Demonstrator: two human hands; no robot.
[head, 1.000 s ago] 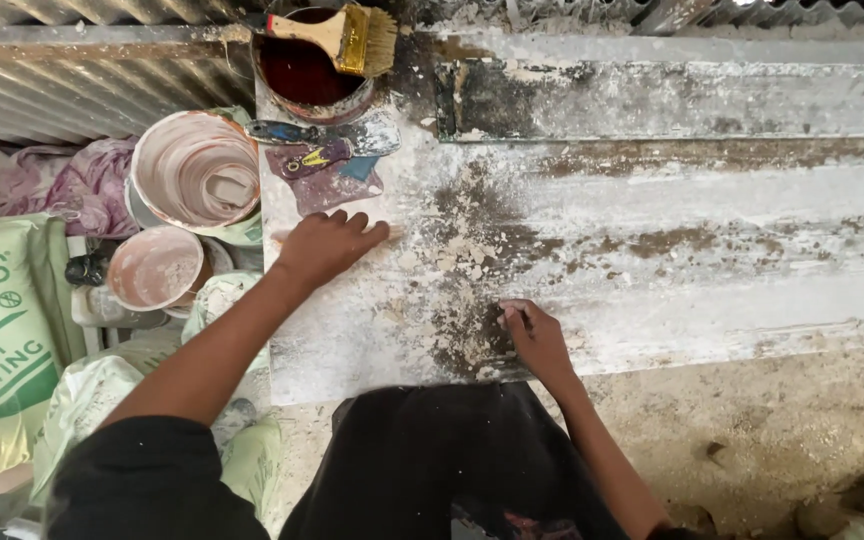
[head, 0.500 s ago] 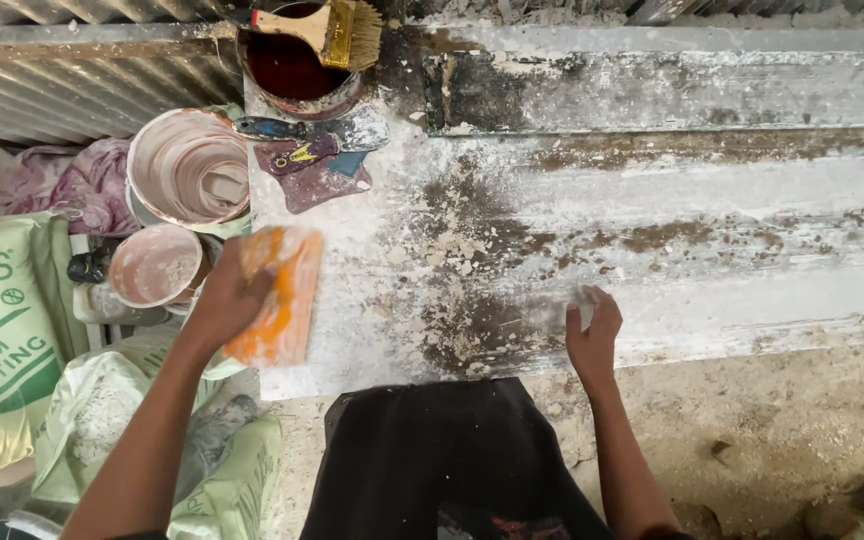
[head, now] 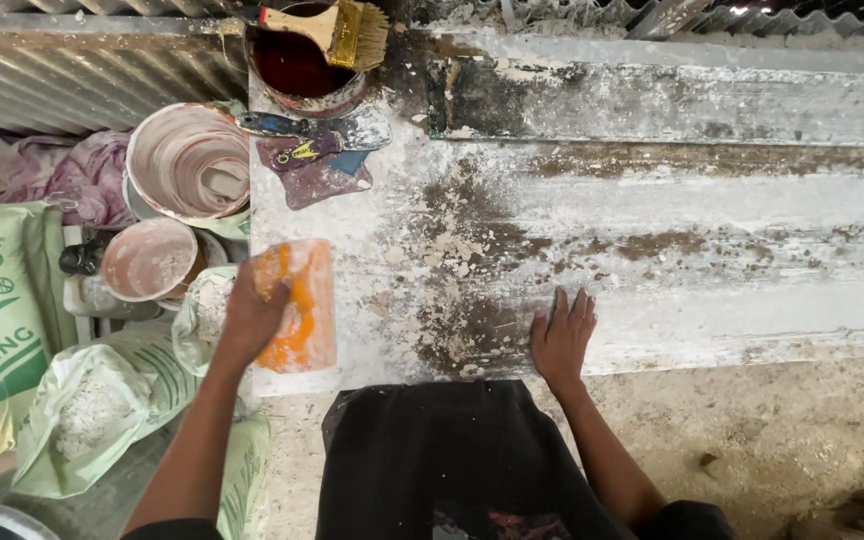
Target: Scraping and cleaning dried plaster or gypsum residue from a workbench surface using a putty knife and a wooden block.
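While orange rectangular sponge block (head: 297, 305) is gripped by left hand (head: 252, 315) at near-left slab corner, fingers curled round edge; judged light, soft, best taken across width. Right hand (head: 560, 335) laid flat, fingers spread, nothing held, on white plaster-crusted slab (head: 712, 220).

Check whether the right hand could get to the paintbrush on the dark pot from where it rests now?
Probably yes, with a long stretch. The right hand lies flat on the slab's near edge; the paintbrush rests across the dark pot at the far left corner. Only low plaster debris lies between.
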